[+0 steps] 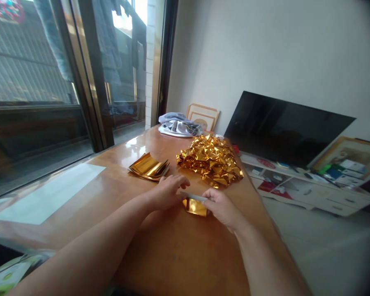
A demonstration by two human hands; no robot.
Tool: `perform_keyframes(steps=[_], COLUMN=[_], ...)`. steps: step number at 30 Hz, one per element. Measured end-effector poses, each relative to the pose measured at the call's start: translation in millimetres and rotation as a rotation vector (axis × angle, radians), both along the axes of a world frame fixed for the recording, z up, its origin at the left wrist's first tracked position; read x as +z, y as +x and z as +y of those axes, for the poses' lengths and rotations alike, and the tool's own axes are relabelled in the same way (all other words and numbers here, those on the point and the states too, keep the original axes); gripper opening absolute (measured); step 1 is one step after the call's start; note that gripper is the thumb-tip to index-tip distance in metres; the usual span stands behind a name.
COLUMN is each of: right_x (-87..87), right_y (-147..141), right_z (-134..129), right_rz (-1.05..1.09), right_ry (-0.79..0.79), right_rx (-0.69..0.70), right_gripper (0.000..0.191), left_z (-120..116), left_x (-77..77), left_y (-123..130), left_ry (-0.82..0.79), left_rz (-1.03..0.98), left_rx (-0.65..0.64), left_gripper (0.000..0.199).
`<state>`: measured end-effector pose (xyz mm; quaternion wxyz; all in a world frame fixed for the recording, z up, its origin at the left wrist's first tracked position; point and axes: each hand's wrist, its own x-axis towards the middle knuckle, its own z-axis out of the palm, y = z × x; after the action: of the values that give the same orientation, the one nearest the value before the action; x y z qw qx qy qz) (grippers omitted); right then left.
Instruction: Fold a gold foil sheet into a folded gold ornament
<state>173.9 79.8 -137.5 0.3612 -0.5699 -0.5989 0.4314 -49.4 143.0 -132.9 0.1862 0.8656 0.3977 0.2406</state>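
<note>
Hands close together, just in front of crumpled gold foil heap (209, 160). Left hand (168, 193) half-curled, fingers down; cannot tell if holding anything. Right hand (222, 207) partly closed, pinching thin pale strip (193, 197). Small gold foil piece (195, 207) under strip, just before heap on wooden table (179, 259). Folded gold foil stack (148, 167) left of heap; grey cloth (179, 125) beyond heap.

Crumpled foil (210, 160) on wooden table (179, 255), folded foil sheets (148, 167) to its left (cloth (179, 125) behind both)
</note>
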Motion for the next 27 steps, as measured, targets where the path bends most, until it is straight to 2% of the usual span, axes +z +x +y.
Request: perform_keyframes(steps=[3,9,14,18,23,27], right_x=[-4.5,-13.1,-7.8,-2.9,-4.3,-7.5], right_y=[0.2,-4.2,-10.5,-10.5,0.7,14.1], right_z=[0.6,3.9,0.6,-2.3,-1.6,0.6], right_rz=[0.066,0.133,0.188,0.166,0.014,-0.168], right_ry=[-0.049,-0.117,-0.216,-0.232,-0.19,-0.001], right_rx=[-0.1,-0.253,-0.245,-0.22,-0.232,-0.261], right_gripper=[0.007,0.011,0.017,0.02,0.014,0.007], left_z=[-1.4,-12.6,-18.2,-19.2,-19.5,-18.9], left_x=[0.7,-1.6,-5.6,-5.3,-1.9,-1.1], left_y=[3.0,15.5,23.3,24.4,24.8,25.2], left_ry=[0.122,0.148,0.101,0.063,0.07,0.077], left_rz=[-0.028,0.022,0.072,0.085,0.135,0.145], left_rx=[-0.029,-0.158,-0.223,-0.266,-0.303,-0.307], left_gripper=[0.024,0.024,0.016,0.011,0.013,0.014])
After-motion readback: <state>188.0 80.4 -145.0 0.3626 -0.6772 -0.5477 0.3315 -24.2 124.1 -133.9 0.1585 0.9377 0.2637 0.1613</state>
